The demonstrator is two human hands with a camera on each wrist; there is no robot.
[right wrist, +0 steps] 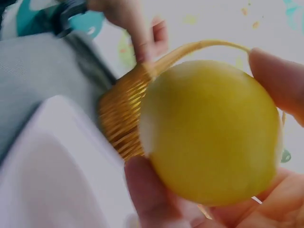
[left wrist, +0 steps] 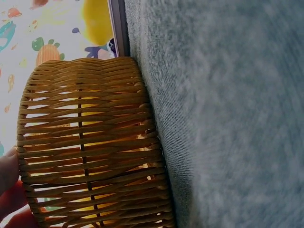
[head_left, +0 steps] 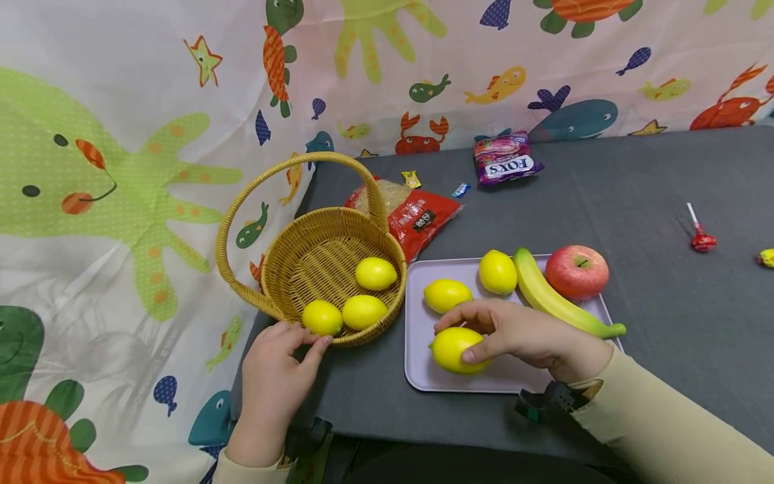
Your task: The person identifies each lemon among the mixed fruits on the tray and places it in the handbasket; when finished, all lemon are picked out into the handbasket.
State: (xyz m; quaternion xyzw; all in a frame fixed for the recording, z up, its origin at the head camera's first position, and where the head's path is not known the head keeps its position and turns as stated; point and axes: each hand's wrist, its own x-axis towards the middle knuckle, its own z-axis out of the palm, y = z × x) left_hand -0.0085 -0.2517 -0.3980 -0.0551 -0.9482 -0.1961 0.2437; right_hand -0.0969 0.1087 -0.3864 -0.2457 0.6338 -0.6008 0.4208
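My right hand [head_left: 508, 333] grips a yellow lemon [head_left: 455, 351] above the near left part of a pale lilac tray [head_left: 423, 376]; the right wrist view shows fingers and thumb around this lemon [right wrist: 213, 135]. On the tray lie two more lemons, one to the left [head_left: 447, 296] and one farther back [head_left: 498, 272], along with a banana [head_left: 559, 299] and a red apple [head_left: 577, 272]. With thumb and fingers my left hand [head_left: 281, 376] pinches the near rim of a wicker basket [head_left: 272, 259]. Three lemons [head_left: 365, 312] rest inside it. In the left wrist view, the basket's woven side [left wrist: 90, 142] fills much of the picture.
Behind the basket lies a red and clear packet [head_left: 423, 218]. Farther back are a purple Fox's bag [head_left: 506, 158], a yellow wrapped sweet [head_left: 411, 179] and a blue one [head_left: 461, 190]. A red lollipop [head_left: 703, 240] lies right on the grey table [head_left: 665, 302]. The basket's tall handle [head_left: 326, 157] arches up.
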